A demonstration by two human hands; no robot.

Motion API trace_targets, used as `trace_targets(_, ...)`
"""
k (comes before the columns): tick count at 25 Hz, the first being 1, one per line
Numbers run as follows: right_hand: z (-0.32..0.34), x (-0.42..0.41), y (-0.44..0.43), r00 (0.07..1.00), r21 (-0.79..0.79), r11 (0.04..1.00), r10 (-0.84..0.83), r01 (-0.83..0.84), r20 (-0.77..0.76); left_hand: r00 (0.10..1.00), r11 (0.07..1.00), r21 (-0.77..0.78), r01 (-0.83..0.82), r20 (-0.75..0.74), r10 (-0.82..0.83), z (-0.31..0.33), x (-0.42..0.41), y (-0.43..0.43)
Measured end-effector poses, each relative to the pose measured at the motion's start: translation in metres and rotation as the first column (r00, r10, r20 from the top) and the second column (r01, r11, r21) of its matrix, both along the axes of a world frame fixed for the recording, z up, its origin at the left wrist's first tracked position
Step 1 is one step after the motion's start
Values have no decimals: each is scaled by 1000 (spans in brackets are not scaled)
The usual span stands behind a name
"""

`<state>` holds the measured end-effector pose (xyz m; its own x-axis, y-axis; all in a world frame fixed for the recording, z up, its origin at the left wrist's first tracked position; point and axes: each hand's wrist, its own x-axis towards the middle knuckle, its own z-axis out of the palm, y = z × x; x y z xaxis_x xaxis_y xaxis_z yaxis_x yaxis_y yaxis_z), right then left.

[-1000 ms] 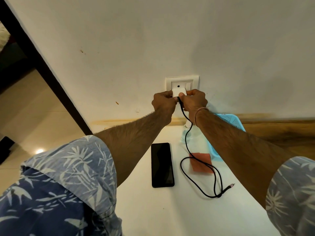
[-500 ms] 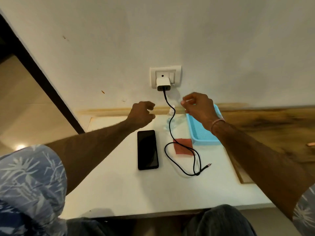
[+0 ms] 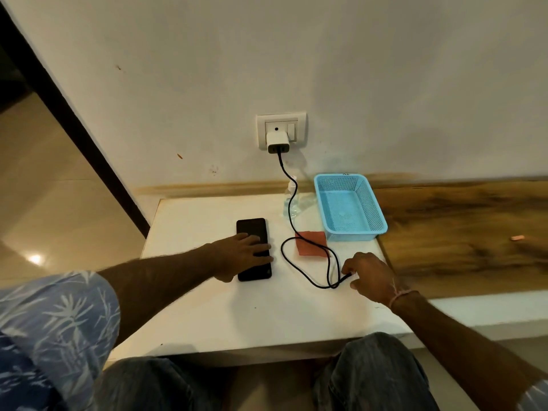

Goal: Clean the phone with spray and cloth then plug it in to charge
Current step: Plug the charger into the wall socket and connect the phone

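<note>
white wall [image 3: 385, 69] | white table [image 3: 237, 315] | wooden ledge [image 3: 459, 226] | glossy beige floor [image 3: 53, 209]

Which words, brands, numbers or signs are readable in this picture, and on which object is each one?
None can be read.
Adapter: plain white, no marking visible.
Phone: screen dark, nothing shown.
Spray bottle: any label is too blurred to tell.
Blue basket, cloth: no text.

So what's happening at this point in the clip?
A person is about to connect a phone to its charger. The left hand rests flat on the black phone lying on the white table. The right hand pinches the free end of the black cable, which runs from the white charger already in the wall socket. The cable is not yet in the phone.
</note>
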<state>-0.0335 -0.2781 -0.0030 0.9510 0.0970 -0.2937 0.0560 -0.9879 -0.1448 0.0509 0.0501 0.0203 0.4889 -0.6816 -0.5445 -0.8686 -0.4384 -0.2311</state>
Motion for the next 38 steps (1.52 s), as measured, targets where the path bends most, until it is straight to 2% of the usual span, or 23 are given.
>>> trace_targets(3, -6, -9, 2, 997, -30, 999, 23, -21, 70, 995, 997, 16, 71, 69, -72, 0, -3, -3)
trace_targets(5, -5, -14, 0, 998, 9, 1000, -11, 10, 63, 991, 995, -4, 97, 96, -96, -2, -4, -7)
trace_targets(8, 2, -19, 1, 981, 237, 957, -185, 164, 66, 994, 997, -45, 67, 87, -63, -8, -6, -12)
trace_targets(11, 10, -20, 7, 952, 459, 850, -305, 258, 31, 996, 996, -72, 45, 81, -39, -11, -8, -11)
trace_targets(13, 15, -17, 17, 928, 625, 711, -367, 323, -63, 995, 995, -80, 63, 88, -56, -14, -8, -9)
trace_targets(17, 34, -10, 48, 888, 873, 291, -371, 390, -273, 996, 993, -86, 79, 40, -76, -12, -2, -8)
trace_targets(20, 55, -6, 77, 880, 926, -2, -309, 378, -360, 998, 989, -150, 7, -56, -15, -4, 5, -7)
trace_targets(22, 66, 1, 94, 864, 917, -132, -306, 376, -398, 993, 954, -290, -78, -106, 48, 6, 6, -4)
trace_targets(24, 75, 9, 109, 857, 912, -213, -320, 350, -404, 977, 847, -491, -205, -159, 144, 16, 3, 3)
trace_targets(25, 79, 13, 117, 853, 910, -252, -333, 330, -401, 960, 756, -592, -279, -195, 201, 19, 1, 8)
trace_targets(27, 87, 23, 132, 846, 912, -309, -377, 269, -377, 916, 524, -758, -389, -259, 305, 21, -5, 17)
trace_targets(29, 91, 33, 146, 832, 933, -292, -449, 209, -326, 867, 284, -854, -435, -311, 390, 16, -11, 22)
trace_targets(33, 88, 54, 178, 808, 975, -198, -556, 99, -195, 744, -105, -880, -464, -451, 493, 3, -18, 17)
trace_targets(35, 84, 63, 193, 810, 986, -162, -571, 46, -132, 703, -227, -862, -452, -501, 505, -5, -16, 14)
trace_targets(38, 77, 72, 207, 806, 997, -83, -591, -9, -42, 680, -352, -838, -417, -545, 491, -14, -16, 11)
